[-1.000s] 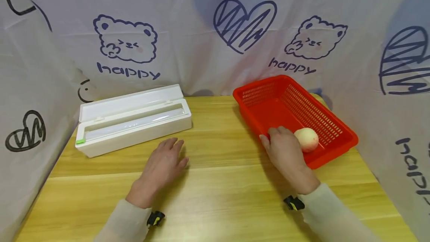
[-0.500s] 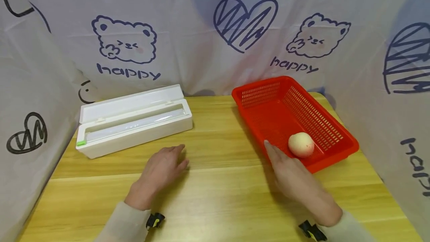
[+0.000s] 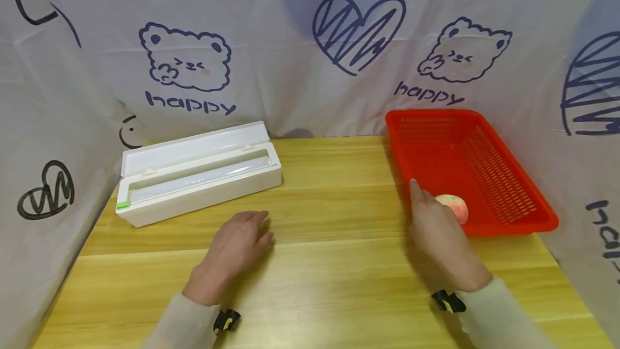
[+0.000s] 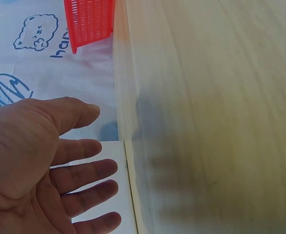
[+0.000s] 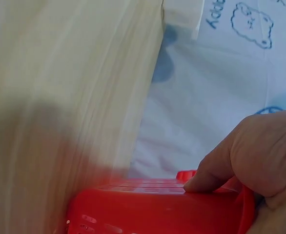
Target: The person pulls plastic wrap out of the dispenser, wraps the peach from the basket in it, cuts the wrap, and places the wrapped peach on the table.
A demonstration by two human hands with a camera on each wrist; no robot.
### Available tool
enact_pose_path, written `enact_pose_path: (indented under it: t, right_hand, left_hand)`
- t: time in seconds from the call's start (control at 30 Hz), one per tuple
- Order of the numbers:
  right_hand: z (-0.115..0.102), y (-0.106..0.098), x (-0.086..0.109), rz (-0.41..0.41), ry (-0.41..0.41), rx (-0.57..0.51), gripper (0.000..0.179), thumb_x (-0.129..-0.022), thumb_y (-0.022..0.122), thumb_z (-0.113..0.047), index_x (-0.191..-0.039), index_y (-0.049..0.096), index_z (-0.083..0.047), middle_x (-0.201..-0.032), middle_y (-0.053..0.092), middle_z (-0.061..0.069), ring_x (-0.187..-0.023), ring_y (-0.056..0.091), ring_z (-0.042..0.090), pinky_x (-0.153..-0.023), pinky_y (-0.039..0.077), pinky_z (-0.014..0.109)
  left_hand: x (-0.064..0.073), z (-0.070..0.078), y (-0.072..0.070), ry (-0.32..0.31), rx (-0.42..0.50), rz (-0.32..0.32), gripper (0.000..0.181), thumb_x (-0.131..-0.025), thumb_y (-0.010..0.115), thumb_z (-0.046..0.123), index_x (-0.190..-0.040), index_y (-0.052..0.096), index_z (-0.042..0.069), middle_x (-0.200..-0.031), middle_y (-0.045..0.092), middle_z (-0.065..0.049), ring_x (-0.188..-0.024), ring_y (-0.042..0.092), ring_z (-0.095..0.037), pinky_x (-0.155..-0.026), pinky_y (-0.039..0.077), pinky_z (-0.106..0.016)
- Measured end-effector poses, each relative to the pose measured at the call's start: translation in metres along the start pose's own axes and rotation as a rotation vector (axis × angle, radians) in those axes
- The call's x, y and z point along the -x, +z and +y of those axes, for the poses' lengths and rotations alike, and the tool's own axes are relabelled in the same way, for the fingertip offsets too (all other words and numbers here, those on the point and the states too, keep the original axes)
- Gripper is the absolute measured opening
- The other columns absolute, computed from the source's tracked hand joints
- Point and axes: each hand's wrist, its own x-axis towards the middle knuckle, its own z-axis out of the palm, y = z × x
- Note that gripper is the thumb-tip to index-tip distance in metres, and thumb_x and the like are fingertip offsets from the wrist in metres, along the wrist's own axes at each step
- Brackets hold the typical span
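A red plastic basket [image 3: 520,176] with slotted sides stands at the right of the table. My right hand [image 3: 442,238] grips its left wall near the front corner. In the right wrist view the thumb [image 5: 209,175] presses on the outside of the basket, while the fingers are hidden behind the wall. Inside the basket lies a pale yellow and pink peach [image 3: 456,209], partly covered by that hand. My left hand [image 3: 232,246] hovers over the table with relaxed, spread fingers and holds nothing. It is nearest the white box [image 3: 208,198], whose lid is raised over a roll of clear film.
The wooden table [image 3: 319,279] carries the box at back left. A white printed cloth [image 3: 281,58] hangs as a wall behind the table and along both sides. The basket's far end is close to the back cloth and its right rim close to the side cloth.
The basket has slid to the right and turned straighter, with my right hand moving onto its left wall. The peach has rolled inside it. My left hand has stayed nearly still.
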Motion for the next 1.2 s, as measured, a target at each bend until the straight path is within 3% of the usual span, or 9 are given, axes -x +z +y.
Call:
enact_pose_path:
  t: [0.13, 0.37, 0.53, 0.7, 0.83, 0.97, 1.07, 1.2]
  right_hand:
    - [0.01, 0.0, -0.01, -0.012, 0.041, -0.009, 0.071, -0.083, 0.063, 0.008, -0.149, 0.039, 0.021, -0.111, 0.068, 0.037, -0.07, 0.064, 0.038, -0.049, 0.05, 0.043]
    - [0.026, -0.001, -0.013, 0.001, 0.067, -0.02, 0.072, -0.083, 0.061, 0.006, -0.151, 0.04, 0.017, -0.108, 0.068, 0.036, -0.08, 0.068, 0.046, -0.057, 0.054, 0.055]
    - [0.028, -0.001, -0.013, 0.023, 0.067, -0.017, 0.066, -0.088, 0.061, 0.002, -0.149, 0.043, 0.016, -0.117, 0.065, 0.04, -0.09, 0.068, 0.051, -0.066, 0.057, 0.062]
    - [0.017, -0.003, -0.021, 0.066, 0.089, -0.053, 0.053, -0.094, 0.068, -0.007, -0.137, 0.051, 0.018, -0.127, 0.057, 0.038, -0.099, 0.063, 0.054, -0.08, 0.056, 0.068]
    - [0.003, -0.004, -0.035, 0.131, 0.07, -0.084, 0.044, -0.095, 0.065, -0.008, -0.13, 0.057, 0.019, -0.131, 0.057, 0.036, -0.112, 0.059, 0.053, -0.096, 0.052, 0.068]
    - [-0.017, 0.001, -0.052, 0.128, 0.051, -0.111, 0.042, -0.096, 0.065, -0.009, -0.129, 0.061, 0.017, -0.135, 0.059, 0.035, -0.119, 0.059, 0.052, -0.107, 0.048, 0.063]
    - [-0.034, 0.009, -0.066, 0.098, 0.024, -0.131, 0.041, -0.096, 0.066, -0.01, -0.128, 0.063, 0.015, -0.134, 0.061, 0.033, -0.12, 0.061, 0.05, -0.108, 0.049, 0.06]
    - [-0.059, 0.026, -0.085, 0.039, -0.03, -0.161, 0.04, -0.096, 0.067, -0.01, -0.128, 0.064, 0.013, -0.129, 0.066, 0.029, -0.118, 0.065, 0.045, -0.103, 0.054, 0.055]
  left_hand:
    - [0.001, -0.003, -0.002, 0.0, -0.004, 0.014, 0.055, -0.102, 0.069, 0.03, -0.144, 0.058, -0.003, -0.139, 0.066, -0.024, -0.134, 0.059, -0.043, -0.114, 0.046, -0.055]
    - [0.003, -0.009, -0.005, -0.03, 0.024, 0.018, 0.054, -0.103, 0.067, 0.029, -0.145, 0.057, -0.003, -0.141, 0.065, -0.024, -0.135, 0.058, -0.043, -0.114, 0.046, -0.056]
    - [0.007, -0.017, -0.007, -0.087, 0.077, 0.03, 0.051, -0.104, 0.063, 0.026, -0.145, 0.058, -0.003, -0.143, 0.063, -0.024, -0.136, 0.056, -0.044, -0.115, 0.045, -0.057]
    - [0.01, -0.027, -0.015, -0.161, 0.116, 0.046, 0.048, -0.106, 0.061, 0.026, -0.146, 0.059, 0.0, -0.146, 0.061, -0.024, -0.139, 0.053, -0.045, -0.115, 0.043, -0.06]
    - [0.01, -0.036, -0.026, -0.189, 0.14, 0.122, 0.045, -0.106, 0.061, 0.026, -0.143, 0.062, 0.002, -0.144, 0.063, -0.022, -0.136, 0.055, -0.046, -0.112, 0.046, -0.061]
    - [0.012, -0.049, -0.04, -0.245, 0.154, 0.234, 0.04, -0.105, 0.061, 0.023, -0.139, 0.065, 0.003, -0.141, 0.065, -0.023, -0.132, 0.055, -0.047, -0.105, 0.049, -0.062]
    - [0.014, -0.062, -0.05, -0.294, 0.144, 0.338, 0.035, -0.104, 0.062, 0.021, -0.132, 0.069, 0.001, -0.135, 0.067, -0.025, -0.125, 0.057, -0.049, -0.099, 0.05, -0.062]
    - [0.014, -0.084, -0.061, -0.311, 0.104, 0.443, 0.029, -0.103, 0.064, 0.018, -0.122, 0.072, -0.002, -0.124, 0.071, -0.029, -0.115, 0.06, -0.051, -0.097, 0.049, -0.06]
